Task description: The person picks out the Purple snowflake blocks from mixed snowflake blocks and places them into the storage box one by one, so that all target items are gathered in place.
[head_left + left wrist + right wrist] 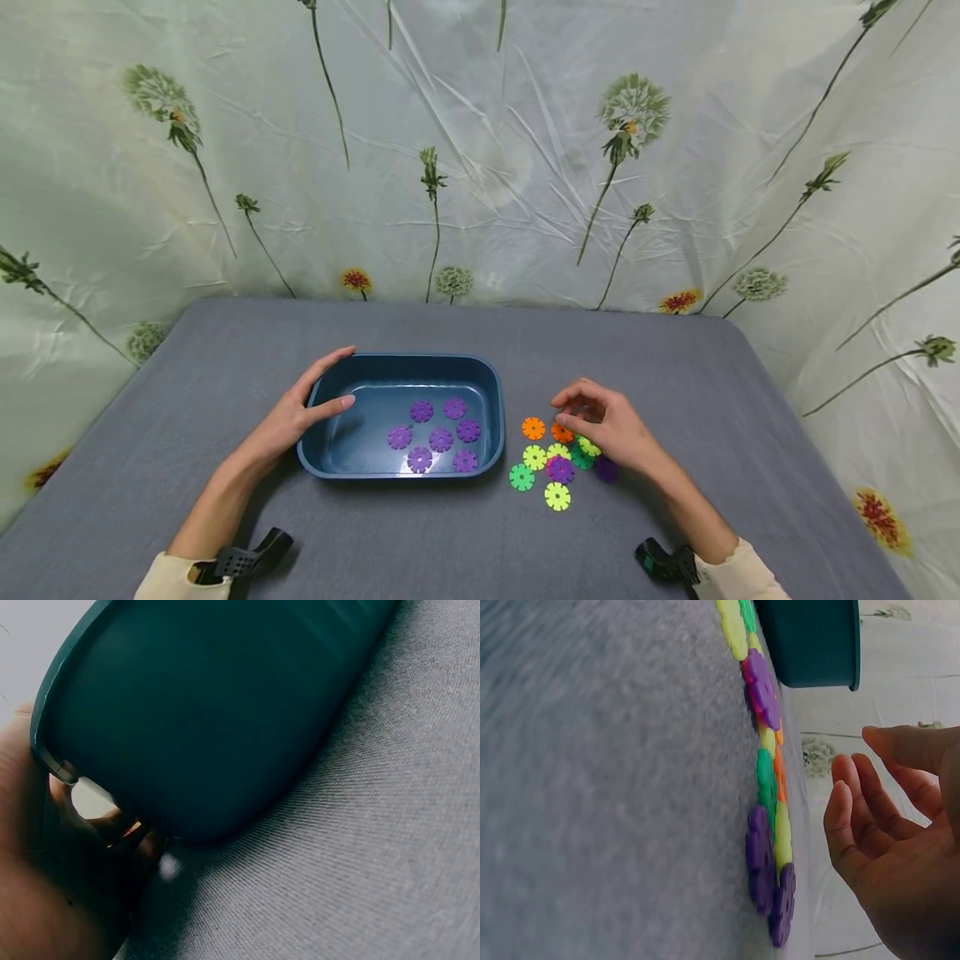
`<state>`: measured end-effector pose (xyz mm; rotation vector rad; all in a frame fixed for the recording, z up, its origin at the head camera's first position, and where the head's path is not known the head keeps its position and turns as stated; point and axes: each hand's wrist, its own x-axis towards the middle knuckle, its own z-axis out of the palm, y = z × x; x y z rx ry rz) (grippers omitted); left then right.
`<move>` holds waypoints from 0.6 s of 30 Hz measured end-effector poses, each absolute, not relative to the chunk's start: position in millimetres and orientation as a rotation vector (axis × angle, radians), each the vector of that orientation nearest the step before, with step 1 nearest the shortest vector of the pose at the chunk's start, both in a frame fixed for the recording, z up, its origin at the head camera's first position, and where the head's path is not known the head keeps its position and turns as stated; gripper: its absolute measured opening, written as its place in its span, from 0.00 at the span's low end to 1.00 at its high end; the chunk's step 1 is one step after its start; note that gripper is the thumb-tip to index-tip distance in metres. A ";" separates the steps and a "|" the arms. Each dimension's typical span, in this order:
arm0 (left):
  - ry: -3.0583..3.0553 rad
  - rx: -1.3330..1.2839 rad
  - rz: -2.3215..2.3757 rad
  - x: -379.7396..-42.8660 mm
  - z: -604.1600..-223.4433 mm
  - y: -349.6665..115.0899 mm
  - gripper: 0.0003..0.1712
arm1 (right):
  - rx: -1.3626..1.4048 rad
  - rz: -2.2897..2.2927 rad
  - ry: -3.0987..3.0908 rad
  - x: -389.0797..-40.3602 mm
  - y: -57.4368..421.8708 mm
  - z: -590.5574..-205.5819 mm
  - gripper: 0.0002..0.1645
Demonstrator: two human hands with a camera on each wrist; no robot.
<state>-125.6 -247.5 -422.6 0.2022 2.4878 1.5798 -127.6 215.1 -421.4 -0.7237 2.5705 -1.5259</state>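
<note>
My left hand (291, 418) grips the left end of a blue plastic tray (348, 450), thumb inside over the rim and fingers along the outside. In the left wrist view, the tray wall (217, 727) fills much of the picture. Several purple notched discs (440, 439) lie flat on the tray floor. Right of the tray, my right hand (615, 427) hovers above a loose cluster of discs, its fingers loosely bent. The right wrist view shows nothing between thumb and fingers. Below the hand are an orange disc (562, 432) and a purple disc (560, 470).
Around the cluster's left and front edges lie another orange disc (533, 428), a green disc (522, 477) and a yellow disc (557, 497). A grey cloth (420, 542) covers the table. Behind it hangs a pale curtain (510, 167) printed with dandelions.
</note>
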 end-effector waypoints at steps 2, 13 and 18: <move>2.483 0.195 1.585 -125.9 -421.9 -247.5 0.46 | -0.708 -1.515 2.577 -126.5 217.7 -421.9 0.09; 2.595 0.106 1.568 -122.1 -418.9 -247.9 0.46 | -0.694 -1.500 2.564 -126.3 232.8 -423.8 0.09; 2.623 0.135 1.510 -121.3 -413.4 -250.7 0.47 | -0.663 -1.475 2.571 -126.1 241.8 -425.2 0.10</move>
